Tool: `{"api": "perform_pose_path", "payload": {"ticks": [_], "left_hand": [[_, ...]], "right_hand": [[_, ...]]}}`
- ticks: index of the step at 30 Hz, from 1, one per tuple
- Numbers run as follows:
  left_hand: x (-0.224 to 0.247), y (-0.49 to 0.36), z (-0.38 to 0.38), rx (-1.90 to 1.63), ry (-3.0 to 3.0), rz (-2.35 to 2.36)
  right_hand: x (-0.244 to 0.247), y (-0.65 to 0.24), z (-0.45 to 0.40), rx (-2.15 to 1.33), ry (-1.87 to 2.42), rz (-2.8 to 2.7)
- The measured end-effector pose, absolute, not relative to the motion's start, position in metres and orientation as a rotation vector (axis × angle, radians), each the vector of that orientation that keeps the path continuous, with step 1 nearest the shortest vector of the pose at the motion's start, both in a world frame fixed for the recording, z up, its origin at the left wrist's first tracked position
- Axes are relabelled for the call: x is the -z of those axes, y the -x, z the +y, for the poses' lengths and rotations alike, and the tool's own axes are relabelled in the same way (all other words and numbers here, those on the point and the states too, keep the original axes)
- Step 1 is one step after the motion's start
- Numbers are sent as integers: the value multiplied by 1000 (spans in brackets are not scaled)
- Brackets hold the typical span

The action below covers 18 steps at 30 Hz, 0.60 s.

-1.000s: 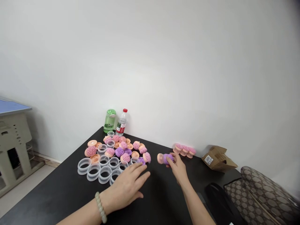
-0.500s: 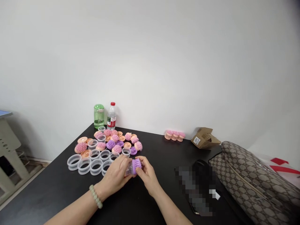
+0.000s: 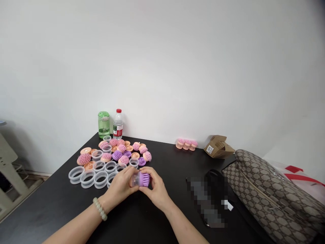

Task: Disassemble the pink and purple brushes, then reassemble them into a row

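Between my hands is a scalp brush: a purple bristle head [image 3: 145, 180] sits against a clear plastic cup [image 3: 135, 179], lying sideways above the table. My left hand [image 3: 123, 183], with a pale bead bracelet at the wrist, is wrapped round the clear cup. The fingers and thumb of my right hand [image 3: 156, 189] grip the rim of the purple head. Whether head and cup are fully seated I cannot tell. Close by on the left lie several clear plastic rings [image 3: 101, 179] and loose bristle heads [image 3: 124, 160] in pink, peach and purple.
Against the wall stand a green bottle [image 3: 104, 125] and a water bottle [image 3: 118, 124]. Three pink brushes [image 3: 187, 144] stand in a row at the back, left of an opened cardboard box [image 3: 218, 147]. A patterned bag [image 3: 274, 193] and a blurred-out dark object [image 3: 207, 200] lie right.
My right hand has shifted its grip, with fingers and thumb now more spread round the purple head. The brush has turned slightly, and the whole view has shifted a little.
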<state>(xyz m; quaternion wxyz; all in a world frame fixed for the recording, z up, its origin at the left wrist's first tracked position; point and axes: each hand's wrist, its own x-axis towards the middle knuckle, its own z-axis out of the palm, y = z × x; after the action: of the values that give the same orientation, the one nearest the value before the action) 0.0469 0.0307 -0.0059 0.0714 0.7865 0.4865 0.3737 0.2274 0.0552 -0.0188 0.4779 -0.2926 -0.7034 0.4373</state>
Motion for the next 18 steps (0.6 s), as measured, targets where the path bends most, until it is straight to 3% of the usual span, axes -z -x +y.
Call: {"api": "perform_pose_path", "payload": {"ticks": [18], "left_hand": [[11, -50, 28, -1223, -2472, 1331]], "right_hand": [[21, -233, 57, -1328, 911, -1677]]}}
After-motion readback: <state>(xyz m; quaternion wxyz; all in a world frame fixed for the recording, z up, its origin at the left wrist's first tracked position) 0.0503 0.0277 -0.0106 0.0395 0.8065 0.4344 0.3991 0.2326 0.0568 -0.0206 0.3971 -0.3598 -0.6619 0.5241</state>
